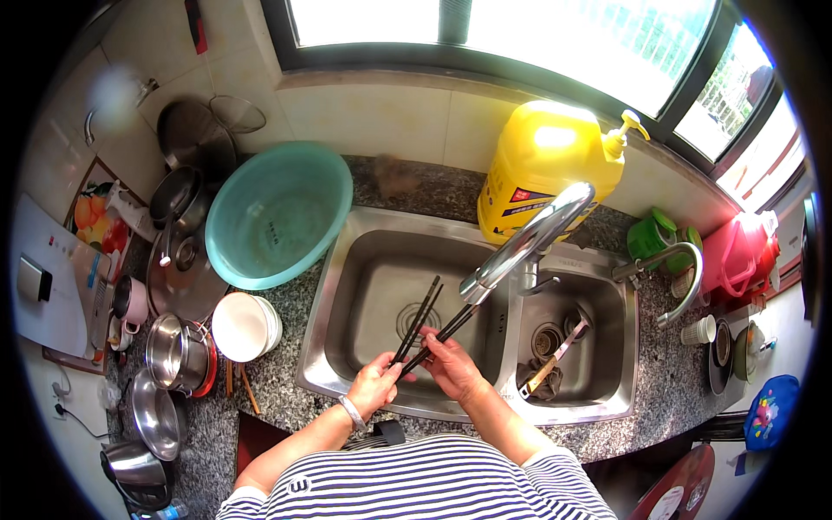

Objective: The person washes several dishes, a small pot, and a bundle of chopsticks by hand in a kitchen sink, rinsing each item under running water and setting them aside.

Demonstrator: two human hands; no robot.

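Observation:
Over the near part of the large steel sink basin (364, 292), my left hand (377, 383) grips dark chopsticks (419, 318) that point up and away from me. My right hand (450, 366) is closed around more dark chopsticks (455, 324), which slant toward the faucet. The near ends of both bunches come together by my left fingers, partly hidden by them. The chrome faucet (526, 240) arches above the basin's right side, its spout close to the tips of the right-hand chopsticks. I cannot tell whether water is running.
A turquoise plastic basin (279, 214) stands left of the sink, with stacked white bowls (244, 327) and steel pots (172, 354) nearer. A yellow pump jug (546, 169) rises behind the faucet. In the small basin lie a handled brush (552, 364) and a dark cloth (543, 382).

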